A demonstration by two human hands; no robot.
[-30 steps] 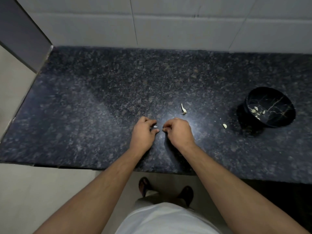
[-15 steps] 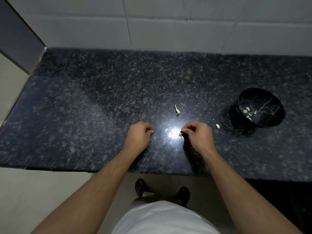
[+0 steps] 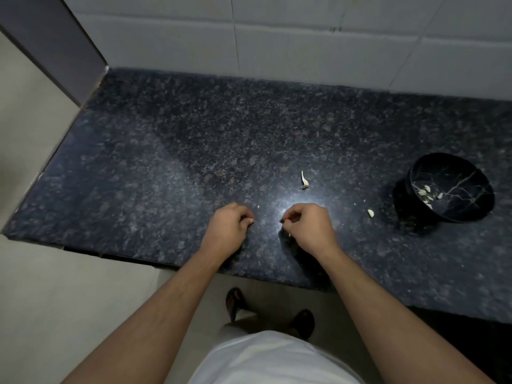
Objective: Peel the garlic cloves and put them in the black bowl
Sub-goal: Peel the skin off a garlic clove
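Hovering near worktop [image 3: 166, 167] front edge: left hand [image 3: 225, 227] fingers curled, contents indiscernible; right hand [image 3: 309, 227] pinching something tiny (unidentifiable). Black bowl [image 3: 471, 217] toward right edge, no writing legible.

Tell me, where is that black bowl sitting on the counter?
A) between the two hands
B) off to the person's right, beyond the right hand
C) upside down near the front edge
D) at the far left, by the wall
B: the black bowl stands right of the right hand, pale garlic bits inside, with a loose clove between them.
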